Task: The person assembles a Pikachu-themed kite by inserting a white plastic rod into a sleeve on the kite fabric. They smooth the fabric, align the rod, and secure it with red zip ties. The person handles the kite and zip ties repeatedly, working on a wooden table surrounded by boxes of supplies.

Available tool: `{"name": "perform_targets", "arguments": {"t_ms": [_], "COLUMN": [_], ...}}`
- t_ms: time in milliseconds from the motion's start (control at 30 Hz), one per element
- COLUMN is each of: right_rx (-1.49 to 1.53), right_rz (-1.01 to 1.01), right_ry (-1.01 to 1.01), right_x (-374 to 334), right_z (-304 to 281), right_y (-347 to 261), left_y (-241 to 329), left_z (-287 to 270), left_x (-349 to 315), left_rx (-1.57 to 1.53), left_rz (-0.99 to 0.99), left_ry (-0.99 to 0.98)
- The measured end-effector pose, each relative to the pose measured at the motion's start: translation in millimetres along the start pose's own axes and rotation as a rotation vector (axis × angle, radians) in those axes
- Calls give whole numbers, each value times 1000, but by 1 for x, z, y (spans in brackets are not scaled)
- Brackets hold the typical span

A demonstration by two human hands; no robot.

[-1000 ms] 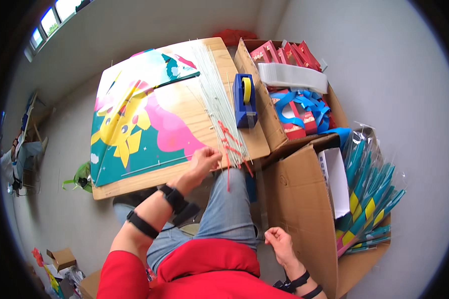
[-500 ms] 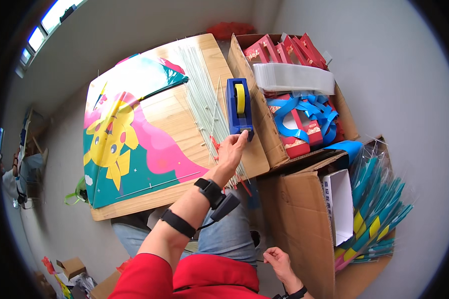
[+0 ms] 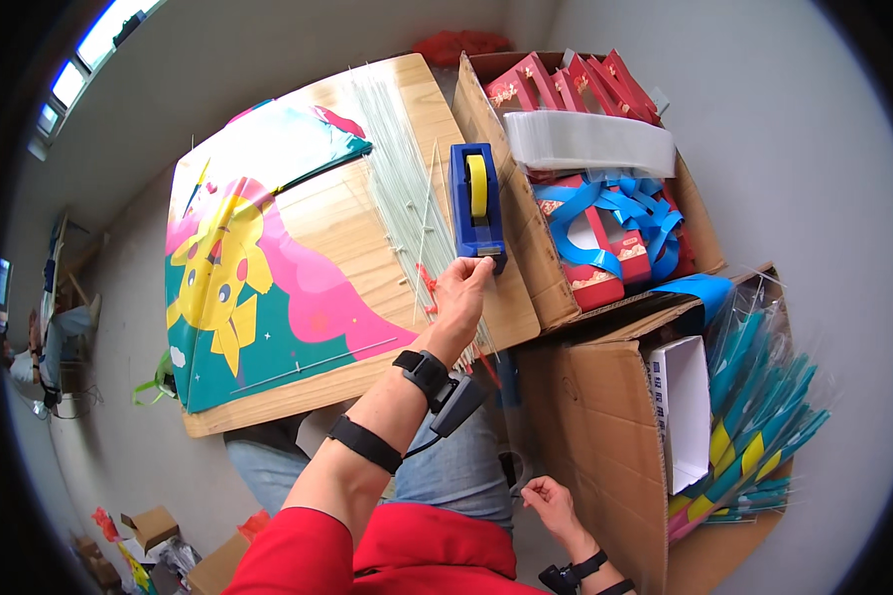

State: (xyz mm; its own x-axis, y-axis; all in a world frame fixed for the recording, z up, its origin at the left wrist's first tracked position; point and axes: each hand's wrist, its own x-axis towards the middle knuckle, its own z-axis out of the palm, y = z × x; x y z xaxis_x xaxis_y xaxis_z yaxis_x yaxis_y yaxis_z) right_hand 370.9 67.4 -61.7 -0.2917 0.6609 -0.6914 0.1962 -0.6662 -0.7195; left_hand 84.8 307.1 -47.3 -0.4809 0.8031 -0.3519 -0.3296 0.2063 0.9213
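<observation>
My left hand (image 3: 459, 300) reaches over the table's right part. Its thumb and finger are pinched together at the front cutting end of a blue tape dispenser (image 3: 461, 213), which carries a yellow-cored roll (image 3: 477, 186). Whatever lies between those fingertips is hidden. Beneath the hand run loose thin white rods (image 3: 392, 169) and a red tie (image 3: 426, 278). Low on the right, beside a carton, my right hand (image 3: 556, 508) has its fingers drawn together; I cannot make out what they hold. A colourful printed sheet (image 3: 308, 288) with a yellow cartoon figure covers the table's left side.
Right of the wooden table (image 3: 347, 213), a carton (image 3: 528, 233) holds red boxes, blue ribbon (image 3: 605, 223) and clear sleeves (image 3: 590, 144). A nearer carton (image 3: 595, 416) contains a white box (image 3: 683, 416) and teal-and-yellow wrapped bundles (image 3: 754, 426). More boxes lie at lower left.
The view has shifted slightly. My left hand keeps its place at the dispenser's front end. My right hand has risen a little, its fingers still drawn together.
</observation>
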Motion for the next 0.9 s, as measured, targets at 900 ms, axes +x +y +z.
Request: {"name": "perform_targets", "arguments": {"t_ms": [900], "right_rx": [-286], "right_rz": [-269], "right_ry": [-541], "right_x": [9], "right_z": [127], "right_y": [-180], "left_y": [190], "left_z": [-328], "left_x": [-166], "left_rx": [-328], "left_rz": [961], "left_ry": [758]}}
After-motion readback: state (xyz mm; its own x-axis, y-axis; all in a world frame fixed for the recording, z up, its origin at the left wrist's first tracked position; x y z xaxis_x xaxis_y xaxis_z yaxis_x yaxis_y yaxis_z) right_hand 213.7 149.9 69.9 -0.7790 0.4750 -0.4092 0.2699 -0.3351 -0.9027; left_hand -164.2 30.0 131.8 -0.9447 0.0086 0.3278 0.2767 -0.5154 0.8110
